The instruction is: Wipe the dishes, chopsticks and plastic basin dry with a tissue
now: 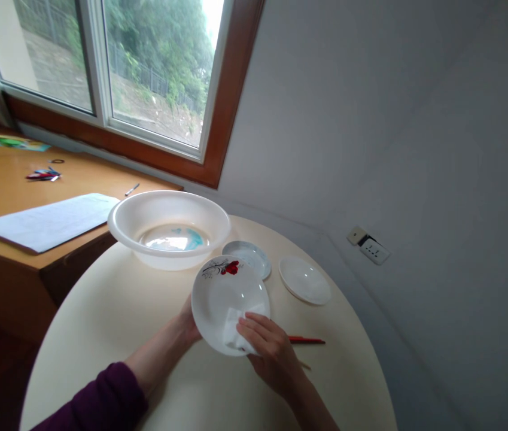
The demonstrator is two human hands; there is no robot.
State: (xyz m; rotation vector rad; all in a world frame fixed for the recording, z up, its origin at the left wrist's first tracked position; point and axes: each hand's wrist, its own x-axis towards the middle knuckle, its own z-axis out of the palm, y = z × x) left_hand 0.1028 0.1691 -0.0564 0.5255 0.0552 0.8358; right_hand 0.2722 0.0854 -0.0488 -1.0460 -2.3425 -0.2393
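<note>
A white plate (218, 299) with a red flower and dark sprigs near its rim is held tilted above the round table. My left hand (189, 320) grips it from the left and below; its fingers are mostly hidden behind the plate. My right hand (269, 347) presses a folded white tissue (234, 329) against the plate's lower right part, fingers closed over it. Behind the held plate, a pale plate (254, 257) lies on the table, partly covered by it. Further right sits another white plate (304, 281), seemingly stacked on one more.
A translucent white basin (123, 224) holding a little water and something blue stands behind on the round table (114, 305). Red chopsticks (307, 340) lie right of my right hand. On the wooden desk (101, 176) are papers (51, 221) and pens (43, 174). A wall socket (374, 250) is at right.
</note>
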